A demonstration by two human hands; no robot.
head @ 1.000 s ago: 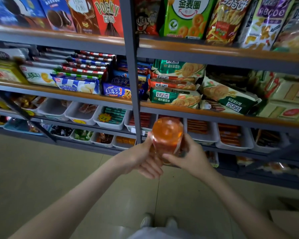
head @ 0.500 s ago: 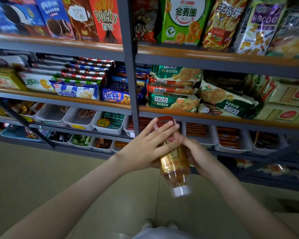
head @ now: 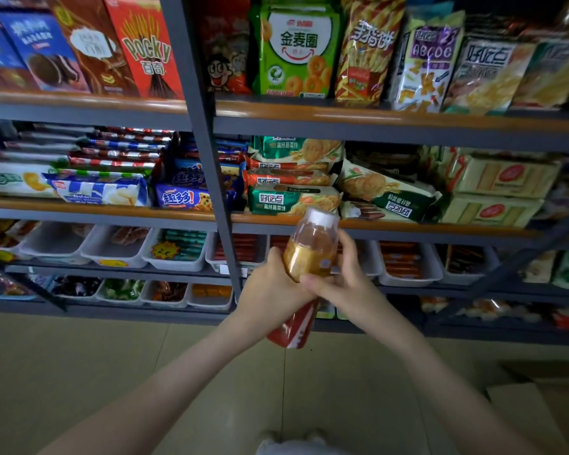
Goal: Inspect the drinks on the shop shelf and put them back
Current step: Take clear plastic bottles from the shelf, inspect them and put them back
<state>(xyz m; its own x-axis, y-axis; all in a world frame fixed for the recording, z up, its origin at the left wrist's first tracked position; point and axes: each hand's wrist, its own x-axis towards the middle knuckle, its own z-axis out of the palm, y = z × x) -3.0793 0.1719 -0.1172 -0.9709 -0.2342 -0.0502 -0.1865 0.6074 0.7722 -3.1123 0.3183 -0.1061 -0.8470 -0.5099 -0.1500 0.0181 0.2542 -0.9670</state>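
Snack shelves (head: 375, 121) fill the background. Both hands, left (head: 271, 292) and right (head: 345, 284), grasp the bottle (head: 304, 267), cap up. Best turn it slowly, label facing.

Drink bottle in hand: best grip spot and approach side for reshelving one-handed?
Take the bottle round its wide middle, coming from the right. It stands cap up, leaning slightly right, and narrows toward the white cap, so a higher grip would likely slip. The right hand and left hand both grip that middle band.

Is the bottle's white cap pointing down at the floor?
No, the bottle has its white cap up, near the shelf.
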